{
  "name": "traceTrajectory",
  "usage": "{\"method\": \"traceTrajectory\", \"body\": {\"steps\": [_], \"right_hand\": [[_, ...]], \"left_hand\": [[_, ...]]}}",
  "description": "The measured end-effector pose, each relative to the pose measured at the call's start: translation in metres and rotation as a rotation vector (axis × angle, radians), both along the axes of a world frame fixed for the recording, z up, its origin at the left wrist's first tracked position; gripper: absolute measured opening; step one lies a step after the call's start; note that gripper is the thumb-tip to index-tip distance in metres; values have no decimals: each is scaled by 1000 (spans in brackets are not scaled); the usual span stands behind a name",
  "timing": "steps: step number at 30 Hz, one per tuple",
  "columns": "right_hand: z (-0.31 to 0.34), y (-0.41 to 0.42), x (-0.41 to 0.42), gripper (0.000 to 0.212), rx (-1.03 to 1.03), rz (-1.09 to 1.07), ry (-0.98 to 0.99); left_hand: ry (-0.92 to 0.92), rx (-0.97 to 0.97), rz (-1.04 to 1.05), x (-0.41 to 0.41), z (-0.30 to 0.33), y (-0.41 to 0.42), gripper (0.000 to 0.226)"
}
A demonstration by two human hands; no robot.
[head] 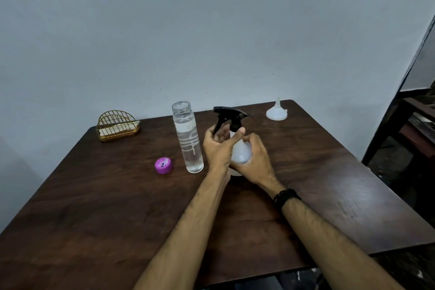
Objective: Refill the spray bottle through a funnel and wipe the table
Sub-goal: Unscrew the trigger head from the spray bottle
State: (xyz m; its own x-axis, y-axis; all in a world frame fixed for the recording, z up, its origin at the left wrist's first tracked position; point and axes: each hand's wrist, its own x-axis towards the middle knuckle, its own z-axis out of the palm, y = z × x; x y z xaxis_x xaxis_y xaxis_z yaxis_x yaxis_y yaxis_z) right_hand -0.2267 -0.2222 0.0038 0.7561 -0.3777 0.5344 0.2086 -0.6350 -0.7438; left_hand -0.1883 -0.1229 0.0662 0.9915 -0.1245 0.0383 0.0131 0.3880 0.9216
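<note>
Both of my bare forearms reach in from 6 o'clock across the dark brown wooden counter (pixel 98 207), a black band on my right wrist. At the centre, my hands meet on the white translucent plastic spray bottle (pixel 240 153), which stands upright on the counter with its black trigger head (pixel 229 116) in place, nozzle pointing toward 9 o'clock. My right hand (pixel 256 160) is wrapped closed around the bottle's lower body. My left hand (pixel 220 146) is curled at the neck, thumb pressed against the white shoulder just under the black collar, fingers bent behind the trigger lever; how firmly they grip I cannot tell.

Just beside my left hand, toward 9 o'clock, stands a tall clear glass bottle (pixel 188 139) with white stripes, uncapped and holding clear liquid. Its round purple cap (pixel 164 165) lies flat on the counter near the bottle's base, further toward 9 o'clock. At 10 o'clock, near the counter's far edge, sits a gold wire napkin holder (pixel 117 126) with pale napkins in it. At 1 o'clock, well apart from my hands, a small white plastic funnel (pixel 276 112) rests mouth down, spout up.
</note>
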Motion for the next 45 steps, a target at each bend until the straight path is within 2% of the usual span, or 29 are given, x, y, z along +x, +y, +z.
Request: {"method": "traceTrajectory", "body": {"steps": [3, 6, 8, 12, 14, 18, 25, 27, 32, 36, 39, 45], "right_hand": [[1, 0, 0, 72, 11, 3, 4], [1, -2, 1, 70, 23, -2, 20], [0, -2, 1, 71, 13, -12, 30], [1, -2, 1, 71, 27, -16, 42], [0, -2, 1, 70, 44, -2, 45], [-1, -4, 2, 70, 91, 4, 40], [-1, -3, 2, 76, 47, 23, 67], [-1, -3, 2, 76, 52, 14, 67], [0, -2, 2, 75, 59, -2, 49], [1, -2, 1, 75, 60, -2, 60], [2, -2, -1, 76, 53, -6, 73], [4, -1, 1, 76, 49, -13, 79]], "left_hand": [[-114, 40, -65, 6, 4, 9, 57], [-210, 158, -66, 14, 12, 13, 32], [-219, 206, -26, 14, 17, 15, 23], [-264, 275, 7, 19, 21, 15, 33], [-307, 365, -38, 21, 23, 14, 30], [-361, 533, -217, 15, 25, 13, 1], [-327, 496, 63, 12, 18, 12, 29], [-322, 474, 55, 12, 16, 13, 42], [-359, 416, -52, 18, 14, 14, 46], [-347, 442, 68, 19, 22, 13, 58], [-348, 446, 81, 19, 27, 12, 57], [-408, 481, 160, 13, 48, 15, 34]]}}
